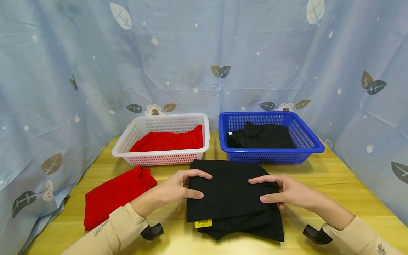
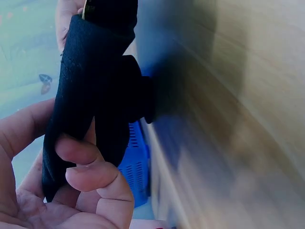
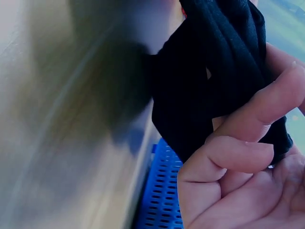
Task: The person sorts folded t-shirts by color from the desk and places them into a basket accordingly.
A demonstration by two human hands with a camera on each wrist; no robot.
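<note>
A folded black garment [image 1: 229, 191] with a yellow label [image 1: 203, 223] at its lower left is held between both hands in the head view. My left hand [image 1: 178, 187] grips its left side, thumb and index finger on top and the other fingers curled underneath. On the opposite side my right hand [image 1: 285, 191] holds the edge the same way. Both wrist views show the black cloth [image 2: 90, 71] raised off the wooden table, its lower layers hanging loosely. In the right wrist view, curled fingers [image 3: 238, 155] support it from below.
A white basket [image 1: 165, 153] with red cloth [image 1: 169, 140] stands at the back left. The blue basket [image 1: 271, 150] beside it holds black clothing [image 1: 267, 136]. A folded red garment [image 1: 118, 194] lies on the wooden table [image 1: 338, 191] at left. Behind hangs a patterned curtain [image 1: 191, 53].
</note>
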